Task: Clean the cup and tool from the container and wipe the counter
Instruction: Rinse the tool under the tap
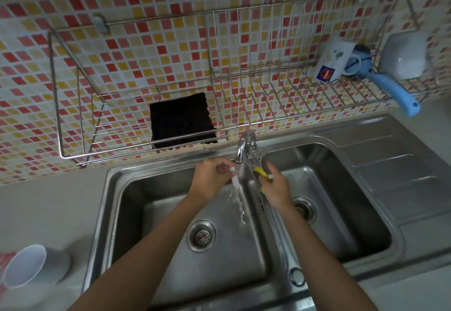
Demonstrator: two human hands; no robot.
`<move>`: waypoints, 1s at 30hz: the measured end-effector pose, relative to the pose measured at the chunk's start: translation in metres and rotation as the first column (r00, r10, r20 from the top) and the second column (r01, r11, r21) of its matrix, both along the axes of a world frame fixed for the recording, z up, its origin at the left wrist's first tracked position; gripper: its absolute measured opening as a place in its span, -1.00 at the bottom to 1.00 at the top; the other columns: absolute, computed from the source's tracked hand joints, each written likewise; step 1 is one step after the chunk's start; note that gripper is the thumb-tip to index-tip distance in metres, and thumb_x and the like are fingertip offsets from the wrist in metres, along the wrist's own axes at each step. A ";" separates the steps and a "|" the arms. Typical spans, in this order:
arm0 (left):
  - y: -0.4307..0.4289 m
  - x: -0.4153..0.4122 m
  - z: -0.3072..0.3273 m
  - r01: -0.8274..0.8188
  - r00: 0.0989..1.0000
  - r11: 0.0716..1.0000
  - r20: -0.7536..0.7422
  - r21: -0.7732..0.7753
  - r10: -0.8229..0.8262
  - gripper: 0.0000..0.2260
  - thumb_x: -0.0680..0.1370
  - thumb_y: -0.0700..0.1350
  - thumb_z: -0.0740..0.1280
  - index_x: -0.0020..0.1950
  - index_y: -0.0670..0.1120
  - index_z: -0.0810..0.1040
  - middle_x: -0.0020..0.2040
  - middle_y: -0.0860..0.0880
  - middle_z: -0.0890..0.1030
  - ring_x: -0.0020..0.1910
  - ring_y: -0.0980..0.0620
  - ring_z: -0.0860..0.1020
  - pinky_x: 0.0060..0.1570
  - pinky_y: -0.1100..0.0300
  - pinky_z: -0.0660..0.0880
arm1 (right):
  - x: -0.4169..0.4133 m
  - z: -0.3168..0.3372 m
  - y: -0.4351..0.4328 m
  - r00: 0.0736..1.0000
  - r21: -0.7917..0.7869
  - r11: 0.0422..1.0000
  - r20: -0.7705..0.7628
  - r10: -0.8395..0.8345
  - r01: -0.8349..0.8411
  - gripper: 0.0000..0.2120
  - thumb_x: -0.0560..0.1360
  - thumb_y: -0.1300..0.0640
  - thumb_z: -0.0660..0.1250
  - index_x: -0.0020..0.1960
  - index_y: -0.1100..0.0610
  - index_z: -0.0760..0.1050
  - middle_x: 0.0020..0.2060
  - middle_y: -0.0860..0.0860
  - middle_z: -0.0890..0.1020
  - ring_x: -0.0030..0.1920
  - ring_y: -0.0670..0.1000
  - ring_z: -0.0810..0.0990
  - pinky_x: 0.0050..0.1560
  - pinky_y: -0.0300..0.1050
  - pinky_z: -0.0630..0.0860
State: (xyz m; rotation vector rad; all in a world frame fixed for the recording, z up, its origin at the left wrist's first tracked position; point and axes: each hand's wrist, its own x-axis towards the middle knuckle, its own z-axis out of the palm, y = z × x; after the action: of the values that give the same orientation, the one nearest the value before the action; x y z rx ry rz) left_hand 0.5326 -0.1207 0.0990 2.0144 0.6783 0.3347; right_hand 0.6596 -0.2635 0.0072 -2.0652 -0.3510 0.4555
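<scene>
— Tool's position?
— Small white tool [234,181] hung upright under the faucet [241,150], pinched in left hand [211,178].
— Right hand [275,188]?
— Just beside, fingers clamped on a yellow sponge [261,173].

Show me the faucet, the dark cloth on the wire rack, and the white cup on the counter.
faucet [244,146]: head view, on the chrome spout's curve.
dark cloth [181,120]: head view, middle of the cloth.
white cup [25,265]: head view, inside its open mouth, lower left.
</scene>
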 end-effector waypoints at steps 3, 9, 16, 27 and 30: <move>-0.001 0.000 -0.002 -0.005 0.999 1.000 0.033 -0.006 0.005 -0.87 0.45 -0.27 0.50 -0.02 -0.18 0.70 -0.10 -0.04 0.70 -0.19 0.21 0.61 -0.12 0.54 0.46 | -0.004 -0.005 -0.003 1.000 0.018 1.000 -0.025 -0.005 0.006 -0.52 0.55 0.16 0.30 0.46 0.13 0.33 0.32 0.07 0.50 0.23 0.09 0.53 0.27 -0.01 0.45; -0.007 0.001 -0.006 0.022 0.999 1.000 0.032 -0.019 -0.021 -0.86 0.46 -0.24 0.49 0.01 -0.17 0.70 -0.06 -0.06 0.71 -0.20 0.31 0.61 -0.14 0.50 0.49 | -0.013 -0.007 0.007 0.947 0.142 0.986 -0.318 -0.037 0.086 -0.64 0.56 0.22 0.24 0.34 0.08 0.46 0.09 0.05 0.61 -0.11 0.00 0.61 -0.16 -0.16 0.55; 0.023 -0.043 -0.011 -0.081 0.997 0.997 0.017 -0.014 0.081 -0.84 0.47 -0.22 0.48 0.04 -0.11 0.69 -0.05 -0.05 0.71 -0.06 0.08 0.66 0.00 0.44 0.53 | -0.033 0.006 0.025 0.695 0.299 0.927 -0.716 0.060 0.228 -0.75 0.57 0.23 0.16 0.20 0.12 0.48 -0.01 0.26 0.58 -0.14 0.18 0.60 -0.37 -0.08 0.57; 0.062 -0.131 -0.027 -0.271 0.957 0.954 -0.072 0.124 0.281 -0.85 0.48 -0.17 0.49 0.04 -0.13 0.69 -0.12 0.02 0.68 -0.18 0.23 0.60 -0.18 0.63 0.39 | -0.048 0.010 0.041 0.813 0.308 0.951 -0.556 0.171 0.010 -0.81 0.60 0.06 0.25 0.13 0.17 0.45 -0.20 0.11 0.62 -0.42 -0.04 0.49 -0.45 -0.15 0.43; 0.064 -0.144 -0.033 -0.311 0.942 0.941 -0.083 0.135 0.324 -0.85 0.48 -0.12 0.49 0.04 -0.09 0.70 -0.14 0.03 0.68 -0.22 0.37 0.53 -0.23 0.64 0.35 | -0.052 0.003 0.044 0.885 0.250 0.968 -0.444 0.139 -0.027 -0.82 0.65 0.10 0.15 0.01 0.18 0.46 -0.34 0.05 0.49 -0.44 -0.06 0.41 -0.46 -0.24 0.39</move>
State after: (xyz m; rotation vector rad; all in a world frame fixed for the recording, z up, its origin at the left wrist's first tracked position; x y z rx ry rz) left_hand 0.3889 -0.0567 0.0658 2.0446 1.0782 0.4722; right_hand 0.6072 -0.2195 0.0106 -1.6487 -0.1966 0.8917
